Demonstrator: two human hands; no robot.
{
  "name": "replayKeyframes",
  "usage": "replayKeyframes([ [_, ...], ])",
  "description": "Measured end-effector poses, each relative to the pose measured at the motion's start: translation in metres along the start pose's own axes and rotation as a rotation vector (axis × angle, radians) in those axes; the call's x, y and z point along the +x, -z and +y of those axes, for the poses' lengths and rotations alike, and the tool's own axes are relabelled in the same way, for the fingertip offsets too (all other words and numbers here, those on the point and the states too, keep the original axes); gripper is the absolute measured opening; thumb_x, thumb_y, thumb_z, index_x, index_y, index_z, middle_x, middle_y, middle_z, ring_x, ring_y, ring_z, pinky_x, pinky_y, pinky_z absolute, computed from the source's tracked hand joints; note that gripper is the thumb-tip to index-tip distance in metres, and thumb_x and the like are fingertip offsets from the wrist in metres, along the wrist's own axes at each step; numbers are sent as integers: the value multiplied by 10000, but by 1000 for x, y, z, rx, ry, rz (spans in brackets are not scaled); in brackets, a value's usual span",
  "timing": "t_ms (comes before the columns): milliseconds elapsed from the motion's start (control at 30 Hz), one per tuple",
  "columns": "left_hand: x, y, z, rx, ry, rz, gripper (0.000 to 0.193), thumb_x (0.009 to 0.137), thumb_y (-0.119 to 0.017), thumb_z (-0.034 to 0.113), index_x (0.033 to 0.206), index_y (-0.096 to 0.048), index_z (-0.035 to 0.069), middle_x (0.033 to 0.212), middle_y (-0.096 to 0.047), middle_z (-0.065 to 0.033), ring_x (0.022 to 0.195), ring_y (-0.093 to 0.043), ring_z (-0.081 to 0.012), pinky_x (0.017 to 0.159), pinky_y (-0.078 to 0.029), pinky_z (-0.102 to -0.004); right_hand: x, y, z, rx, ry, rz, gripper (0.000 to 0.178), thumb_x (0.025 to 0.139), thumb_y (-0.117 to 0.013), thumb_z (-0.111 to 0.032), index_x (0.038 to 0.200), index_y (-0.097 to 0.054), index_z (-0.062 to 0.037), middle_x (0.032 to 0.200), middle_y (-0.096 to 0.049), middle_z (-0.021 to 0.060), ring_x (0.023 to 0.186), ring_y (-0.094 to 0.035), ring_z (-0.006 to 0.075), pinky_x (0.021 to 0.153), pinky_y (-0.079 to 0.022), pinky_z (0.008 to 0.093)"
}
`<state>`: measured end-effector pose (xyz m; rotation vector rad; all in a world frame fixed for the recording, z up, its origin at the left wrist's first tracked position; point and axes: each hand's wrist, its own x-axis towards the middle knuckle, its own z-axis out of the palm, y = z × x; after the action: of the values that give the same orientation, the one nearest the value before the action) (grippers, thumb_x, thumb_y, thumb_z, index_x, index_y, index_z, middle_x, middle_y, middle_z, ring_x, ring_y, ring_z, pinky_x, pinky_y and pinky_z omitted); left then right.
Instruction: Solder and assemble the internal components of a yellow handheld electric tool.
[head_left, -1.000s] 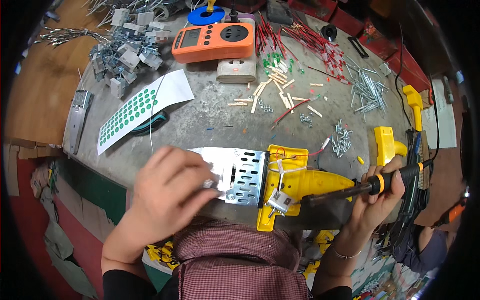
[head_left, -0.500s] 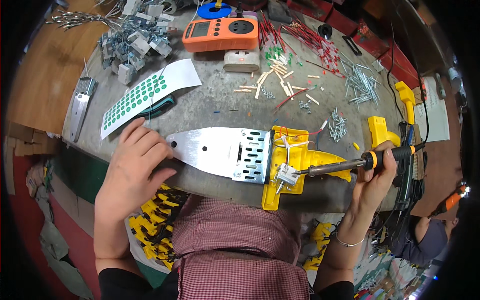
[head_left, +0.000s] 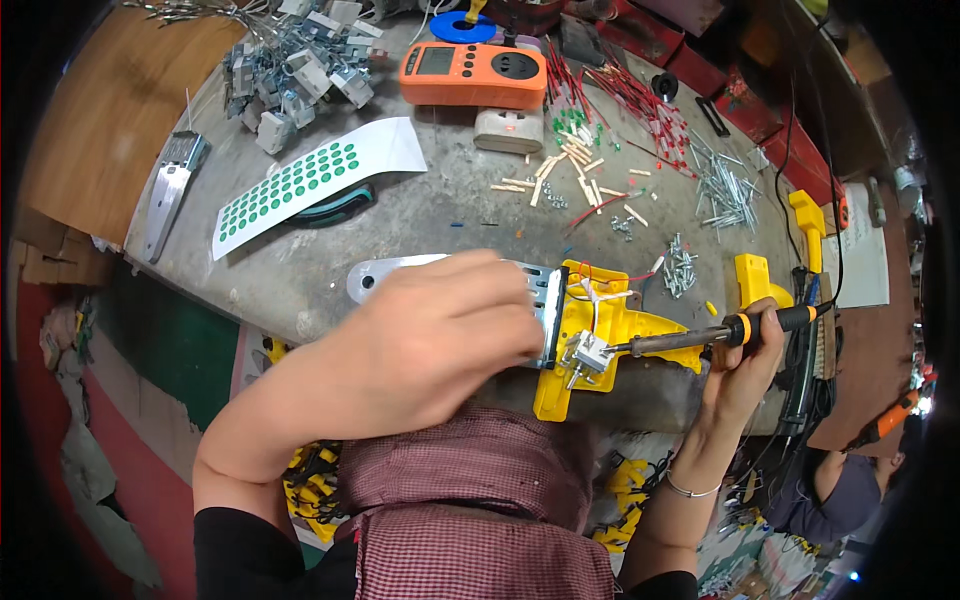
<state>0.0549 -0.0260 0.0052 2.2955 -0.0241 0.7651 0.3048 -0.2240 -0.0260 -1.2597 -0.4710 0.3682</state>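
My right hand [head_left: 752, 355] grips a soldering iron [head_left: 690, 340] with a black and orange handle. Its tip meets a small white-and-metal switch [head_left: 588, 356] resting on an open yellow plastic handle shell [head_left: 650, 325]. White and red wires run inside that shell. Joined to the shell is a flat silver metal plate [head_left: 385, 272] with a slotted metal guard. Over this plate is my left hand [head_left: 440, 335], slightly blurred, its fingers curled near the guard. Whatever those fingers may hold is hidden.
An orange meter [head_left: 475, 75] stands at the back near a pile of switches [head_left: 300, 75]. A green-dotted sticker sheet [head_left: 320, 185] lies at left. Red-wired lights [head_left: 640, 105], screws [head_left: 679, 268] and long pins [head_left: 722, 190] lie at right. A co-worker's arm [head_left: 830, 480] shows lower right.
My left hand has swung rightward from beside the plate's pointed end to above the plate, its fingers now curled. The iron's tip stays at the switch. The whole view has shifted slightly.
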Motion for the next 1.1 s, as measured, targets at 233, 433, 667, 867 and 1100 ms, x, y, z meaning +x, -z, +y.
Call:
replayKeyframes([
  [233,30,-33,-16,-187,12,-37,243,702,-691,-67,917,-679,44,824,-625,-71,781,-593,-273,706,-475,-369,-5,-6,-4,9,14,36,233,940,-545,-261,854,-489,-52,620,-469,14,417,-327,37,396,-246,202],
  [433,36,-44,-18,-193,74,-16,245,727,-716,-46,953,-689,44,811,-658,-64,779,-605,-244,689,-494,-353,-2,-7,-3,15,0,19,262,943,-546,-279,822,-502,-50,594,-463,4,415,-329,36,397,-241,202],
  [667,43,-45,-22,-175,61,-59,290,713,-726,-50,985,-696,45,814,-668,-52,791,-618,-216,676,-513,-328,-2,-8,1,17,-42,41,246,933,-559,-287,847,-508,-62,568,-446,-11,398,-337,37,374,-247,197],
  [867,46,-43,-19,-202,97,-85,328,708,-724,-58,1018,-694,45,813,-670,-52,809,-624,-201,699,-523,-318,0,-5,3,23,-57,24,228,930,-559,-276,863,-506,-65,563,-442,-13,397,-341,38,375,-251,193],
  [1100,46,-46,-26,-246,77,-91,349,706,-734,-50,1041,-685,35,830,-668,-70,836,-636,-204,707,-523,-310,1,-4,6,40,-74,25,215,925,-556,-264,869,-506,-63,568,-437,-14,401,-338,37,379,-251,194],
])
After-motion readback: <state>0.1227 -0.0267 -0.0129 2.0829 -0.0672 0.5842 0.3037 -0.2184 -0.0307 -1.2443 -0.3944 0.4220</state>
